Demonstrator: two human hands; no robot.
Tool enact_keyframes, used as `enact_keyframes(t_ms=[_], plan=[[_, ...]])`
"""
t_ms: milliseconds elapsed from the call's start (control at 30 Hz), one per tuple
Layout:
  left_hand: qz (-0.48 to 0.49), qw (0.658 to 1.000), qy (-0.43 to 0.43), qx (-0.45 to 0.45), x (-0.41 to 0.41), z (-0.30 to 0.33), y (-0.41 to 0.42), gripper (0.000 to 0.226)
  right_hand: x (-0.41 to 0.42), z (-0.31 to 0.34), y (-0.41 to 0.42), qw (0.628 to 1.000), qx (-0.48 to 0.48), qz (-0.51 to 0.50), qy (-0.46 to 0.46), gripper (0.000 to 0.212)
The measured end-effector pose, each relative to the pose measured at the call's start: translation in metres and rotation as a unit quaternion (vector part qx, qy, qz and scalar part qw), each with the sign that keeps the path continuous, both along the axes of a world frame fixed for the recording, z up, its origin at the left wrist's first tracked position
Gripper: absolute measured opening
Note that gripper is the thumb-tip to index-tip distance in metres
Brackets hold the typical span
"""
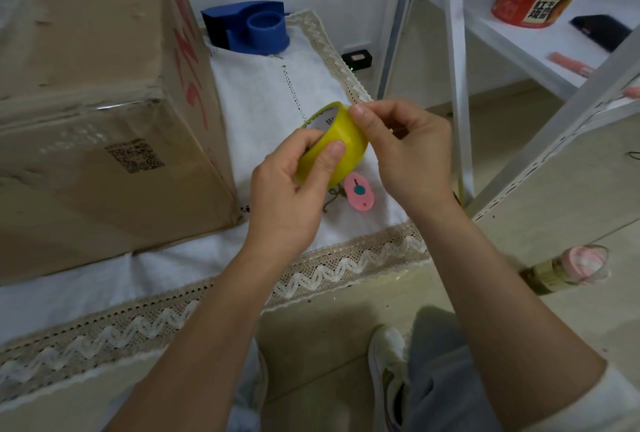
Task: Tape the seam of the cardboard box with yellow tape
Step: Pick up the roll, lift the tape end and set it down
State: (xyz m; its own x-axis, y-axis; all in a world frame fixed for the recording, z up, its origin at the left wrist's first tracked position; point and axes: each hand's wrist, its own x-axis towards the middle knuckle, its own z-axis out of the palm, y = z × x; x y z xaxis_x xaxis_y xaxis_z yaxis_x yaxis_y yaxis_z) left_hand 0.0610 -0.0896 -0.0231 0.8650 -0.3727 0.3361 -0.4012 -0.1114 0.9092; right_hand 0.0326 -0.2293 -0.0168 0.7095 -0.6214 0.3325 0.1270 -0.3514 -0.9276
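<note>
Both grips, left hand (291, 189) and right hand (408, 151), closed on tape (346, 141) above lace-edged white table (346, 258), beside box (104, 102), white shelf (519, 47) right.

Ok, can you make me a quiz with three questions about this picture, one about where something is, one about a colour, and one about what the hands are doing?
1. Where is the little pink cutter?
A. on the white cloth, just under the tape roll
B. on the shelf
C. on top of the box

2. What colour is the tape dispenser at the back?
A. red
B. blue
C. green

3. What is the left hand doing?
A. lying flat on the cardboard box
B. hanging empty
C. holding the yellow tape roll

Answers:
1 A: it lies on the white cloth.
2 B: it is plainly blue.
3 C: thumb and fingers grip the roll, while the right hand picks at its edge.
</note>
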Motion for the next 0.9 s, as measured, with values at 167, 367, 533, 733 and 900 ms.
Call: enact_keyframes(t_ms=[167, 367, 533, 733, 900], plan=[[0.027, 1.0, 0.004, -0.004, -0.005, 0.003, -0.003, 0.018, -0.002, -0.006, 0.004, 0.97, -0.224, -0.084, -0.052, 0.014], [0.061, 0.998, 0.007, -0.011, -0.008, 0.002, -0.009, 0.022, -0.001, -0.01, 0.002, 0.95, -0.278, -0.106, -0.093, 0.014], [0.08, 0.995, 0.052, -0.021, -0.002, 0.001, -0.011, 0.025, -0.002, -0.005, 0.009, 0.968, -0.225, -0.065, -0.092, 0.013], [0.035, 0.997, 0.059, -0.023, 0.002, -0.001, -0.006, 0.028, -0.009, 0.008, 0.002, 0.999, -0.007, 0.044, 0.005, 0.023], [0.039, 0.996, 0.073, -0.037, 0.002, 0.001, -0.006, 0.015, -0.012, 0.009, -0.004, 0.994, 0.053, 0.091, 0.035, 0.029]])
